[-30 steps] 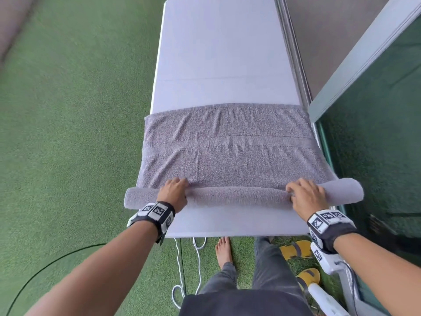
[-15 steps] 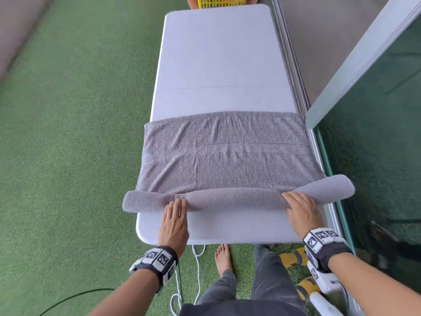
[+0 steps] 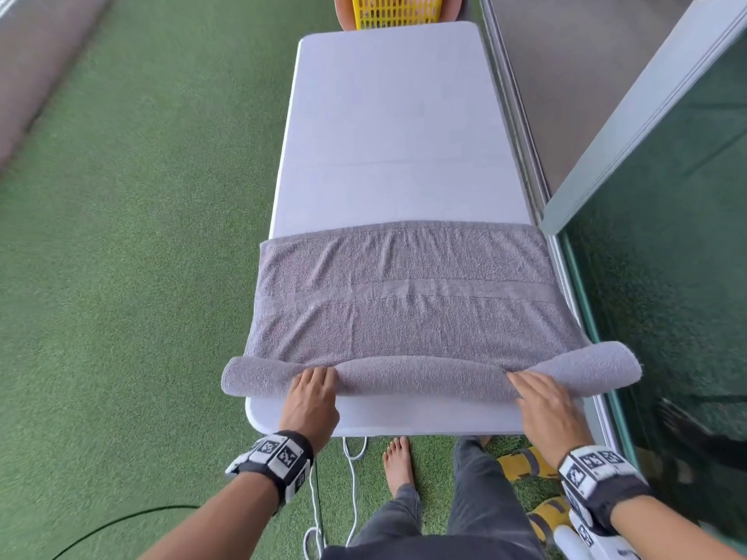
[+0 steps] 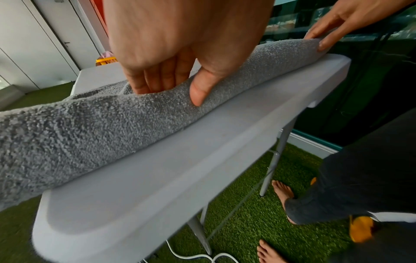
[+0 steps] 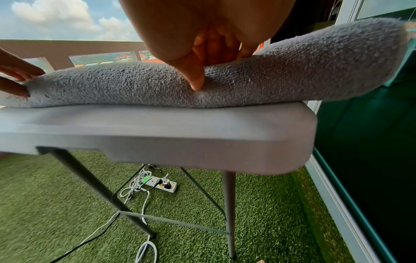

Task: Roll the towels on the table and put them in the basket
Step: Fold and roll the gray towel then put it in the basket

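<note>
A grey towel (image 3: pixel 404 301) lies across the near end of the white table (image 3: pixel 388 115), and its near edge is rolled into a long tube (image 3: pixel 420 377) whose ends overhang both sides. My left hand (image 3: pixel 311 394) holds the tube near its left end. In the left wrist view its fingers (image 4: pixel 146 85) go over the top and the thumb presses the near face. My right hand (image 3: pixel 541 402) holds the tube (image 5: pixel 315 71) near its right end in the same way, thumb (image 5: pixel 195 80) in front. A yellow basket (image 3: pixel 394 10) stands beyond the table's far end.
A glass railing with a metal frame (image 3: pixel 667 276) runs close along the table's right side. Green turf surrounds the table. Under it lie a power strip (image 5: pixel 162 185) and white cables. Bare feet and yellow slippers (image 3: pixel 525 466) are at the near edge.
A second ago both hands were curled over the roll. They then drew back flat onto the table, and now their fingers reach over the roll again. The view has tilted up, showing the basket.
</note>
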Tool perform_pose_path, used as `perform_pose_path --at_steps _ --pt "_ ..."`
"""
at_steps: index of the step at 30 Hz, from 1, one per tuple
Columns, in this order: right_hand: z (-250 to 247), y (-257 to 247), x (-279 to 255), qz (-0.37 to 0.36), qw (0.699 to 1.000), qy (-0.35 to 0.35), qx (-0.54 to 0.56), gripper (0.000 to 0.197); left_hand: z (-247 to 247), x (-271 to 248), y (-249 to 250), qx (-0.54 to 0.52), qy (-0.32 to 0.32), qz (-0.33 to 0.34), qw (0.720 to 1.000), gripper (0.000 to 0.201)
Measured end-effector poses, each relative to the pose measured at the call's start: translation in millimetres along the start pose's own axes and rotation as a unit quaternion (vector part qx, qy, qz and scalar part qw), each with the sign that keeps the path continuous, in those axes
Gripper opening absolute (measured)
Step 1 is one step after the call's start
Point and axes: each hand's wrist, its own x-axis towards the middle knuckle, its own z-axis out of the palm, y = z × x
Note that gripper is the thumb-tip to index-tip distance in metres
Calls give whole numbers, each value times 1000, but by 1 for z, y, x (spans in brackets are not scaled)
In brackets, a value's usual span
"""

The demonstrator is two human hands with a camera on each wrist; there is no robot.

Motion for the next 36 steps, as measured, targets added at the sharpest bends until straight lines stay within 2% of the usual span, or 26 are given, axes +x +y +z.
perform_pose_path --at_steps 5,8,11,14,17,19,21,23,26,28,30,33,36 --pt "-3 3 -10 1 999 -43 -28 42 0 -13 -8 -14 -40 0 999 29" --pt "-15 3 20 20 994 -101 -32 42 -4 10 -13 -38 -55 -20 998 24" --pt "-28 1 52 74 986 -147 9 37 -12 33 -11 -66 -63 -47 995 21" --pt "-33 -1 66 108 989 -105 -4 12 -16 48 -12 -86 -20 -72 993 26" --pt "-28 -5 67 102 992 -72 -21 27 -20 52 -10 -43 1 -68 997 16" --pt "-22 -11 62 74 995 -55 -30 31 -14 49 -3 -40 -7 -53 998 23" --pt "-18 -14 50 56 997 -35 -33 22 -4 37 4 -31 -4 -45 998 33" --pt "-18 -12 38 40 998 -7 -40 10 3 23 6 -31 15 -47 998 34" --pt "-19 -5 26 15 998 -31 -52 47 6 8 8 -37 43 -19 998 49" --pt "-18 -2 26 10 998 -47 -41 56 8 8 5 -24 46 0 999 62" --pt "-17 0 34 24 999 -41 -16 53 9 17 1 -24 31 1 999 58" --pt "-20 -1 48 40 999 -37 2 45 0 29 -6 -32 23 -9 999 41" --pt "-23 0 40 34 998 -42 -33 40 -6 22 -6 -35 -8 3 999 31"
